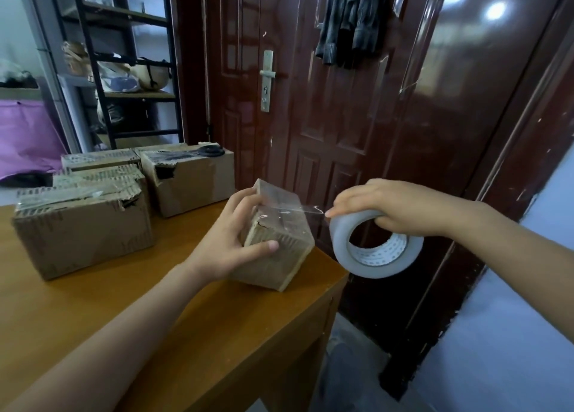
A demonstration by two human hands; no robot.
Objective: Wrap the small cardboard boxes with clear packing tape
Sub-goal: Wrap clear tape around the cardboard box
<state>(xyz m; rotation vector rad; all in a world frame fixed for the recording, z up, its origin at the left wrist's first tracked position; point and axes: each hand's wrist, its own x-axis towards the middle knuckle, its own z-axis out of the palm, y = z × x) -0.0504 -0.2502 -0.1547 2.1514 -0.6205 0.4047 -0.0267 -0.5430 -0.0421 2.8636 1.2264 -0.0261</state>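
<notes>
A small cardboard box (281, 256) stands tilted near the right edge of the wooden table (155, 312). My left hand (230, 240) grips it from the left, thumb across its front face and fingers over its top. A strip of clear tape (298, 210) runs from the box's upper edge to the roll of clear packing tape (377, 247), which hangs past the table's edge. My right hand (391, 206) holds that roll from above, fingers curled through its core.
Several larger, worn cardboard boxes (84, 228) with tape on them stand at the table's far left. Black scissors (209, 151) lie on the rearmost box (192, 181). A dark red door (341, 107) is straight ahead, and a shelf rack (130, 69) at the back left.
</notes>
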